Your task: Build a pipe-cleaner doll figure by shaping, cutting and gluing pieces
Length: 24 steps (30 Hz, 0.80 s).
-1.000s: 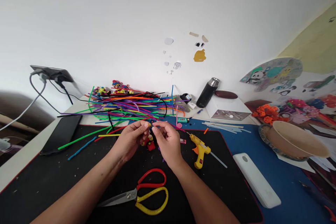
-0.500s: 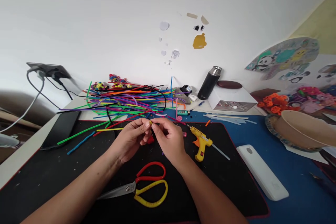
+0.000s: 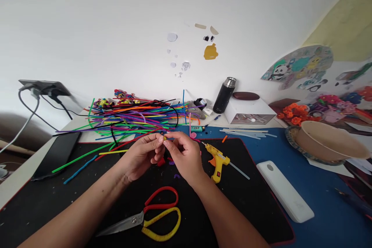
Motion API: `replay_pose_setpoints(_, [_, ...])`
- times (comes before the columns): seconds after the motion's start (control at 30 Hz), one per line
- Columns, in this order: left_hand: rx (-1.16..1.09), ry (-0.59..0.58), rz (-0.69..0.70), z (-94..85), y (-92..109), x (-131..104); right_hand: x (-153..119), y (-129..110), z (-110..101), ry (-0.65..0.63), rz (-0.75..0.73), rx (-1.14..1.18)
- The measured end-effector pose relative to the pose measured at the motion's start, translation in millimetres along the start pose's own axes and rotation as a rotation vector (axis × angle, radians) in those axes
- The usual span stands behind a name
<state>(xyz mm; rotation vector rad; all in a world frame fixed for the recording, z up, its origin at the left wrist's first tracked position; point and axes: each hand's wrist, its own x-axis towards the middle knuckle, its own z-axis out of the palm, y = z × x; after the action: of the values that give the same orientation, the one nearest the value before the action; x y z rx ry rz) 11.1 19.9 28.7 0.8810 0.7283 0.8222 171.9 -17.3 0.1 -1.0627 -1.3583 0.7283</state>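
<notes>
My left hand (image 3: 142,155) and my right hand (image 3: 186,155) meet above the black mat (image 3: 58,197), fingertips together. Between them they pinch a small yellow piece (image 3: 164,138), with a red bit (image 3: 161,161) hanging just below. It is too small to tell what the piece is. Right behind the hands lies a heap of coloured pipe cleaners (image 3: 130,118). Red and yellow scissors (image 3: 154,217) lie on the mat in front of my wrists. A yellow glue gun (image 3: 216,159) rests just right of my right hand.
A black phone (image 3: 56,155) lies at the mat's left. A white oblong box (image 3: 285,190) sits on the blue surface at right, a paper bowl (image 3: 328,145) beyond it. A black flask (image 3: 223,95) and a white box (image 3: 248,110) stand by the wall.
Both hands stay together on the small piece, fingers shifting slightly. The view has drifted, so everything sits a little further left and the scissors a little lower.
</notes>
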Motion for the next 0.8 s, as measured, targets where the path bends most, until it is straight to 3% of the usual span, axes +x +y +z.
replay_pose_setpoints(0.8, [-0.025, -0.025, 0.004, -1.2, -4.0, 2.8, -0.6, -5.5, 1.4, -0.018, 0.050, 0.143])
